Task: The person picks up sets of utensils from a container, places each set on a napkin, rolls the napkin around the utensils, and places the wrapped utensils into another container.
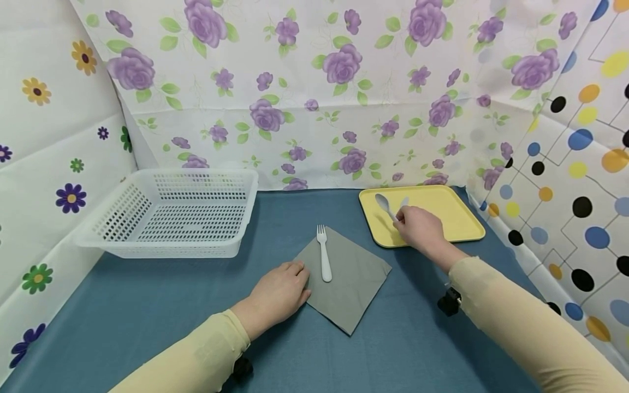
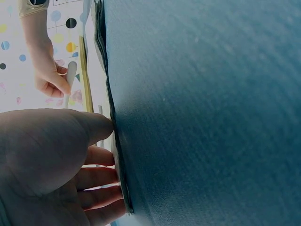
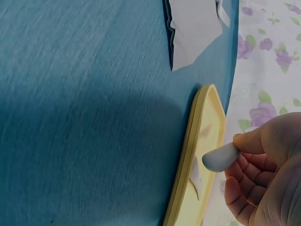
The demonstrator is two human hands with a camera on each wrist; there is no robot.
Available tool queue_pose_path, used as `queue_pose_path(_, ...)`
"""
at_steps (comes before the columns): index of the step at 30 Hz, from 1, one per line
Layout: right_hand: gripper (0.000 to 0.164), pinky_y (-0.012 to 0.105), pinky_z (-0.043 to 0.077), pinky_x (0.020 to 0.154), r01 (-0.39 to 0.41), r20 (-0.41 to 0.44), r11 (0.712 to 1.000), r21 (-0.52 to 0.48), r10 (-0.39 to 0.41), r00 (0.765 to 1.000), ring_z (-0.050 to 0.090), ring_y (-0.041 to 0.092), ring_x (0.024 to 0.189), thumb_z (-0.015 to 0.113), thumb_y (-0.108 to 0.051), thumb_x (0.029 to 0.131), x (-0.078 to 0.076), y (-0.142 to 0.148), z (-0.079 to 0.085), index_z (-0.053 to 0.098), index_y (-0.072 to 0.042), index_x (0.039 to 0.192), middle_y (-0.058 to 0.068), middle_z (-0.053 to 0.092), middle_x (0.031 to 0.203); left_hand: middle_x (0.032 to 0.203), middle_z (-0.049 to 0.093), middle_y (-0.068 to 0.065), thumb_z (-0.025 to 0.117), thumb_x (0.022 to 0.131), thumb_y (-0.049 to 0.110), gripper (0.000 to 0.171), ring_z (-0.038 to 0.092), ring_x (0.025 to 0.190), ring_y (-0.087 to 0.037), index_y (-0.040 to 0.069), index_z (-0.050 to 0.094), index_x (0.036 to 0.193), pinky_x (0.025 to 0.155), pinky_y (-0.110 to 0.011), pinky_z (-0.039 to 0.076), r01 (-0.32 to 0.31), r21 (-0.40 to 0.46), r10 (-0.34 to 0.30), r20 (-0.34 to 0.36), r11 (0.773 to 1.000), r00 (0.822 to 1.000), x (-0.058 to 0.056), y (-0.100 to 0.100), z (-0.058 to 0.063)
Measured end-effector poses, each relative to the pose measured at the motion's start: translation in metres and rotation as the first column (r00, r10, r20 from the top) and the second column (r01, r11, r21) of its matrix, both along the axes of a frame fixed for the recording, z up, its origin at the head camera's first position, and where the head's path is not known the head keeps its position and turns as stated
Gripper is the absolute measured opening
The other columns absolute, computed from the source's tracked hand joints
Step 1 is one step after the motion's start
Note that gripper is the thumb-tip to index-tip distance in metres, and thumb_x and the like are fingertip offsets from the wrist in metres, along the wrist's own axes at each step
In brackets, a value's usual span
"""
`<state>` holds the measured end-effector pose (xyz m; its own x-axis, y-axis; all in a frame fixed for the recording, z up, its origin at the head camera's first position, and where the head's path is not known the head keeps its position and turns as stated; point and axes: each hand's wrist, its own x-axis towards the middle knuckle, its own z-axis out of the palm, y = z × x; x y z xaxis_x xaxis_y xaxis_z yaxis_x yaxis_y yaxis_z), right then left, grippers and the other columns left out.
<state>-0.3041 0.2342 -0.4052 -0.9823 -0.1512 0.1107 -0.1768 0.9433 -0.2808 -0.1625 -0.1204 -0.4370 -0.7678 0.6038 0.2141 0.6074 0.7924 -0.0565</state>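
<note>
Nearby, wht basket [image 1: 196, 249] L of napkin [image 1: 351, 281], yel tray [image 1: 444, 213] R.

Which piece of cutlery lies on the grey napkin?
The white fork; the right hand holds the spoon, and another utensil lies on the yellow tray.

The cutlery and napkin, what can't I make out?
- Head view: right hand hides the handle end of the spoon and part of the pale utensil on the yellow tray.
- Head view: left hand covers the left corner of the grey napkin.
- Right wrist view: top edge cuts off the handle of the fork.
</note>
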Motion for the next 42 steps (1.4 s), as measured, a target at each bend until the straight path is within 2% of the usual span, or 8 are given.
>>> queue_pose_path(8,0.021,0.044,0.056,0.069,0.003,0.061,0.996,-0.087,0.002,0.998,0.066,0.025,0.076,0.067,-0.022,0.111,0.004,-0.004,0.0,0.074,-0.002,0.114,0.014,0.076,0.102,0.134,0.071,-0.021,0.08,0.105,0.026,0.038,0.07,0.127,-0.036,-0.003,0.074,0.129,0.107,-0.046,0.06,0.002,0.0,-0.002,-0.001,1.0,1.0,0.0,0.0,0.001)
queue_pose_path(20,0.024,0.048,0.06,0.079,-0.038,0.068,0.983,-0.177,0.051,0.996,0.07,0.026,0.083,0.069,-0.021,0.11,0.013,-0.011,0.001,0.075,0.002,0.117,0.017,0.077,0.108,0.136,0.071,-0.021,0.079,0.106,0.026,0.038,0.069,0.128,-0.036,-0.003,0.074,0.13,0.107,-0.046,0.06,-0.007,0.004,0.007,0.016,1.0,1.0,0.001,0.0,0.001)
queue_pose_path(27,0.024,0.047,0.061,0.079,-0.047,0.077,0.98,-0.195,0.063,0.995,0.071,0.026,0.085,0.071,-0.022,0.11,0.015,-0.016,0.002,0.076,0.001,0.117,0.016,0.077,0.109,0.135,0.071,-0.02,0.079,0.106,0.026,0.038,0.069,0.127,-0.035,-0.002,0.074,0.13,0.107,-0.046,0.06,-0.009,-0.016,0.009,0.035,1.0,0.999,-0.001,0.0,0.004)
queue_pose_path(37,0.024,0.045,0.061,0.078,-0.072,0.097,0.973,-0.22,0.095,0.991,0.07,0.024,0.084,0.071,-0.021,0.11,0.019,-0.025,0.003,0.076,0.001,0.117,0.014,0.076,0.106,0.133,0.071,-0.018,0.08,0.106,0.027,0.036,0.069,0.126,-0.035,-0.001,0.074,0.128,0.105,-0.047,0.06,-0.037,-0.026,0.039,0.102,0.999,0.994,-0.003,0.002,0.008)
queue_pose_path(42,0.023,0.041,0.061,0.076,-0.082,0.107,0.968,-0.239,0.11,0.988,0.07,0.022,0.083,0.072,-0.02,0.109,0.02,-0.032,0.004,0.076,0.001,0.117,0.013,0.076,0.105,0.133,0.071,-0.018,0.08,0.105,0.027,0.036,0.069,0.126,-0.036,0.0,0.075,0.128,0.105,-0.047,0.061,-0.041,-0.027,0.044,0.113,0.999,0.993,-0.003,0.003,0.009)
